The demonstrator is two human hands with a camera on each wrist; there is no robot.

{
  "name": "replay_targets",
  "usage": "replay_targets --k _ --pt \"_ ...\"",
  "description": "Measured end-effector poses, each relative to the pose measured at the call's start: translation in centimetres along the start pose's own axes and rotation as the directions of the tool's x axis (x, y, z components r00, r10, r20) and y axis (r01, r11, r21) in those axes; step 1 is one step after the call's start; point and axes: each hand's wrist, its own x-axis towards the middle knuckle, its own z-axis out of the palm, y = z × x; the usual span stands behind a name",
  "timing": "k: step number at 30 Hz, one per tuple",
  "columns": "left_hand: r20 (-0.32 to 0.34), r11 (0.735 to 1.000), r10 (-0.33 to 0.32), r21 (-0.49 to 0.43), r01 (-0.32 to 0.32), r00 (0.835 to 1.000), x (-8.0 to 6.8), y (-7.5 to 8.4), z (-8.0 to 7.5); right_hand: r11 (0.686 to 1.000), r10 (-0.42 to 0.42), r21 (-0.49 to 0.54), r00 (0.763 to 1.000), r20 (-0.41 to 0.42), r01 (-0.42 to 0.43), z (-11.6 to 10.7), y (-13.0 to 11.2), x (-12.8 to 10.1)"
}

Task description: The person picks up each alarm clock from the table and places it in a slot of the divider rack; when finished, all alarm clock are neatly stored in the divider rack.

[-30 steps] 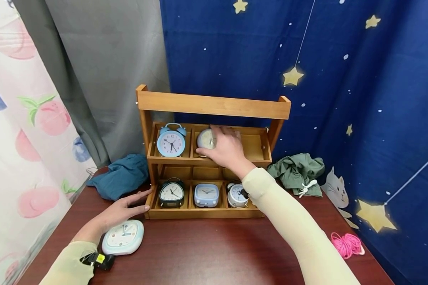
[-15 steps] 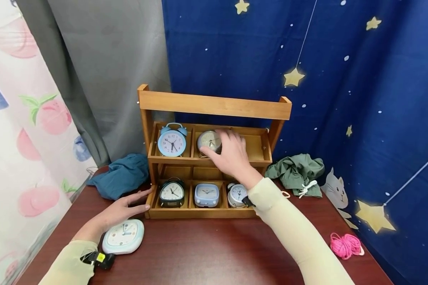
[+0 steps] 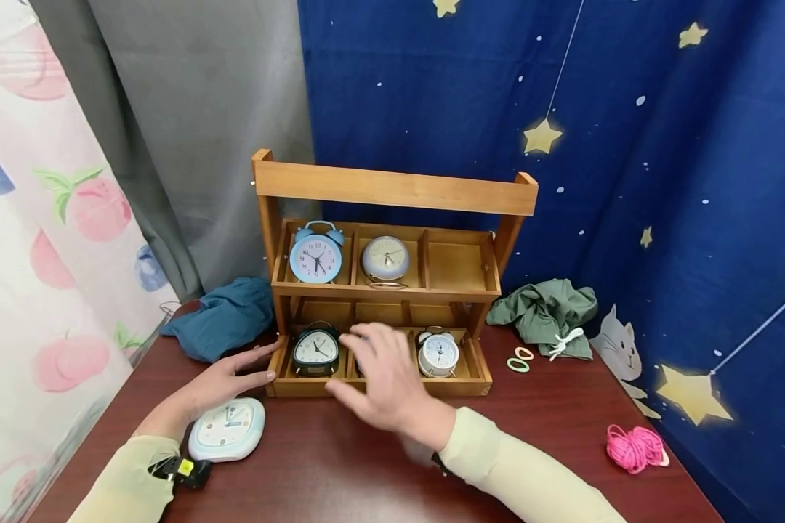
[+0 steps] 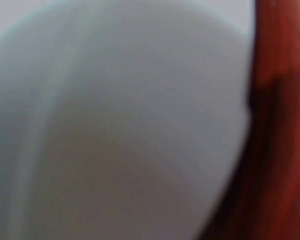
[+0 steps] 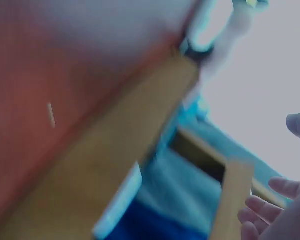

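A pale grey-white, smooth, rounded surface (image 4: 115,125) fills nearly the whole left wrist view, so close that it is blurred and cannot be identified. Faint soft bands of shade run down its left part. Along the right edge a strip of the dark reddish-brown wooden bench (image 4: 280,125) shows, with a dark shadow where the two meet.

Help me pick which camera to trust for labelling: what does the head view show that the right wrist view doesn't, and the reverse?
Only the head view shows the whole scene: the left hand resting flat against the wooden rack, the square pale-blue clock on the table, the round clocks in the compartments, and the pink yarn. Only the right wrist view gives a close, blurred look at the fingertips from beneath. Both show the right hand, empty with fingers spread, beside the rack's wood.
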Motion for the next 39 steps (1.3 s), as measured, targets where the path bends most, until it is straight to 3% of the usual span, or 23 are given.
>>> replay_targets --k 4,9,16,21,24,30,35,39 --pt "-0.005 1.000 -0.009 -0.002 0.009 1.000 -0.1 0.1 0.0 0.999 -0.026 0.037 0.979 0.203 0.019 2.1 -2.3 -1.5" --pt "0.000 1.000 -0.001 -0.007 0.001 1.000 -0.1 0.1 0.1 0.997 -0.050 0.078 0.903 0.428 0.019 3.8 -4.6 -2.2" --pt "-0.001 1.000 0.005 0.002 -0.005 1.000 -0.1 0.0 0.0 0.993 -0.094 0.110 0.776 0.623 0.032 5.5 -7.0 -1.1" --pt "-0.004 1.000 0.015 0.001 -0.015 1.000 -0.1 -0.1 0.1 0.985 -0.081 0.161 0.646 0.759 -0.065 6.7 -7.9 0.0" --pt "-0.002 1.000 0.015 0.000 -0.015 1.000 0.0 -0.1 0.1 0.982 -0.078 0.164 0.593 0.801 -0.092 7.4 -8.2 0.6" --pt "-0.005 1.000 0.014 0.011 -0.014 1.000 -0.1 0.3 0.0 0.994 -0.064 0.101 0.559 0.827 -0.037 8.4 -8.7 1.4" --pt "0.001 1.000 0.017 -0.012 -0.017 1.000 -0.1 0.4 0.0 0.992 -0.061 0.109 0.539 0.840 -0.058 8.3 -8.5 1.1" --pt "-0.001 1.000 0.009 0.003 -0.009 1.000 0.0 0.4 -0.1 0.983 -0.064 0.151 0.573 0.817 -0.105 7.5 -7.9 0.5"
